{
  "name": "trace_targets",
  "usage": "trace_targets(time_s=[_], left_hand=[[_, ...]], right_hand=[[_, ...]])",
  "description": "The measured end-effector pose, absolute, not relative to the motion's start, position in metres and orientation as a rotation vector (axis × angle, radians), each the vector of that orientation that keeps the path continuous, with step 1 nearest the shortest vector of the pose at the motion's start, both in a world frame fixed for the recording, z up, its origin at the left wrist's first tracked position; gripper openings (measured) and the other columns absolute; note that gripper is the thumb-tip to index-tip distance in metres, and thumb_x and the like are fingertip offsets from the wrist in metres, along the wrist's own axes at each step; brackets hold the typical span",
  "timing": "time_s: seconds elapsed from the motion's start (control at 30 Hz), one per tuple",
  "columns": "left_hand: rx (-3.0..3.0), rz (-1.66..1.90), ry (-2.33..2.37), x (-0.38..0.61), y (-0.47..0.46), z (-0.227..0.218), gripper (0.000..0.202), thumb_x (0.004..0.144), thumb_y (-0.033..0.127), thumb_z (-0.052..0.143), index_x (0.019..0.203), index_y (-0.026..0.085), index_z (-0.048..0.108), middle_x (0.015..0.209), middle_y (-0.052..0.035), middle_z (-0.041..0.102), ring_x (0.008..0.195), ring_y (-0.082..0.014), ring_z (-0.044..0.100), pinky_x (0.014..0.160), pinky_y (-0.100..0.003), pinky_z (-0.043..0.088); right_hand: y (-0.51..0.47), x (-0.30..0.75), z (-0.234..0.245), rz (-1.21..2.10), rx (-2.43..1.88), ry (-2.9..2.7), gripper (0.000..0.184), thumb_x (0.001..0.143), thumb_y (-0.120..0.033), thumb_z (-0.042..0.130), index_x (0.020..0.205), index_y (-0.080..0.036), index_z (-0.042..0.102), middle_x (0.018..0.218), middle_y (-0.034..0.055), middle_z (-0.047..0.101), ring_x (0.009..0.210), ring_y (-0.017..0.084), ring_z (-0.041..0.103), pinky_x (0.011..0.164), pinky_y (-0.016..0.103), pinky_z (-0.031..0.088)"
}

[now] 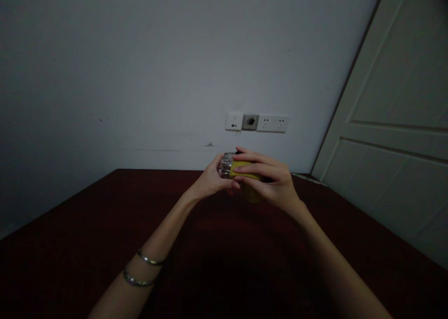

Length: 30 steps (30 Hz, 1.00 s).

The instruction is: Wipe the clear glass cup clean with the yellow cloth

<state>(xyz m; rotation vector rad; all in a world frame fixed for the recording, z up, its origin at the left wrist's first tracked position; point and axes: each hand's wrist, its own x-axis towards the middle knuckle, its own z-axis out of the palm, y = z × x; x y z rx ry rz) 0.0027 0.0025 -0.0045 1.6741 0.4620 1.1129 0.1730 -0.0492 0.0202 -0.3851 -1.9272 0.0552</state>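
Above the dark red table, my left hand [212, 178] is wrapped round a clear glass [226, 164] with a ridged, shiny side. The glass lies tilted sideways between my two hands, and its far parts are hidden by fingers. My right hand [275, 176] grips a yellow cloth [245, 169] and presses it against the right end of the glass. A fold of the cloth hangs below the right palm. Something small and dark shows by the right fingertips; I cannot make out what it is.
The dark red table [105, 216] runs up to a pale wall [157, 76]. Sockets [273, 123] and a switch plate [234, 121] sit low on the wall. A light panelled door [392, 123] stands at the right. Two bangles [138, 279] circle my left forearm.
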Motion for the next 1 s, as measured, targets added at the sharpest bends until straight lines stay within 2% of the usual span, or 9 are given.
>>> trace_targets(time_s=[0.13,0.27,0.5,0.67,0.77,0.87,0.93,1.0], left_hand=[[1.652,1.056,0.494,0.003,0.001,-0.005,0.075,0.050,0.028,0.086,0.110,0.020,0.042,0.092,-0.0021,0.057,0.067,-0.0123,0.058,0.054,-0.025,0.051],[1.663,1.083,0.575,0.005,0.001,-0.006,0.078,0.053,0.028,0.085,0.114,0.019,0.038,0.100,-0.0053,0.057,0.074,-0.0141,0.059,0.057,-0.027,0.051],[1.843,1.133,0.513,0.007,0.010,-0.013,0.079,0.058,0.025,0.084,0.121,0.017,0.037,0.111,-0.0105,0.058,0.101,-0.0221,0.058,0.085,-0.038,0.049],[1.896,1.108,0.480,0.006,0.003,-0.009,0.081,0.051,0.022,0.087,0.118,0.019,0.042,0.115,-0.0102,0.057,0.110,-0.0261,0.056,0.096,-0.044,0.043],[1.861,1.074,0.455,0.008,-0.002,-0.006,0.081,0.048,0.021,0.088,0.115,0.019,0.042,0.108,-0.0089,0.060,0.107,-0.0264,0.058,0.095,-0.045,0.044],[1.797,1.057,0.396,0.009,-0.005,-0.004,0.080,0.047,0.020,0.088,0.114,0.019,0.043,0.105,-0.0081,0.061,0.104,-0.0254,0.059,0.093,-0.042,0.045],[1.755,1.045,0.391,0.008,-0.004,-0.005,0.080,0.047,0.021,0.088,0.113,0.019,0.043,0.103,-0.0076,0.061,0.100,-0.0243,0.060,0.086,-0.039,0.048],[1.713,1.030,0.435,0.006,-0.003,-0.005,0.078,0.048,0.023,0.087,0.111,0.019,0.043,0.101,-0.0073,0.061,0.092,-0.0227,0.061,0.077,-0.035,0.050]], right_hand=[[-0.044,0.170,0.016,-0.003,-0.468,-1.782,0.020,0.079,-0.018,0.069,0.095,-0.028,0.074,0.111,0.0039,0.071,0.114,0.024,0.062,0.101,0.048,0.048],[-0.038,0.170,0.014,-0.043,-0.504,-1.757,0.020,0.080,-0.017,0.067,0.096,-0.027,0.073,0.111,0.0051,0.071,0.116,0.024,0.060,0.102,0.048,0.048],[-0.037,0.175,0.014,-0.026,-0.440,-2.051,0.022,0.083,-0.018,0.064,0.101,-0.028,0.072,0.116,0.0040,0.069,0.124,0.022,0.054,0.104,0.047,0.046],[-0.031,0.176,0.013,0.009,-0.569,-1.786,0.015,0.081,-0.024,0.066,0.093,-0.028,0.074,0.106,0.0044,0.073,0.103,0.023,0.067,0.095,0.046,0.052],[-0.030,0.179,0.015,0.058,-0.643,-1.732,0.013,0.083,-0.027,0.064,0.091,-0.027,0.074,0.101,0.0045,0.074,0.095,0.021,0.068,0.089,0.042,0.054],[-0.032,0.185,0.019,0.098,-0.658,-1.779,0.016,0.086,-0.031,0.060,0.094,-0.026,0.073,0.103,0.0045,0.073,0.098,0.020,0.067,0.091,0.041,0.052],[-0.035,0.189,0.022,0.141,-0.644,-1.864,0.024,0.089,-0.038,0.054,0.103,-0.027,0.071,0.111,0.0046,0.070,0.106,0.020,0.064,0.096,0.042,0.049],[-0.037,0.192,0.023,0.192,-0.615,-1.965,0.037,0.087,-0.050,0.053,0.116,-0.029,0.064,0.122,0.0050,0.065,0.115,0.023,0.059,0.101,0.045,0.045]])
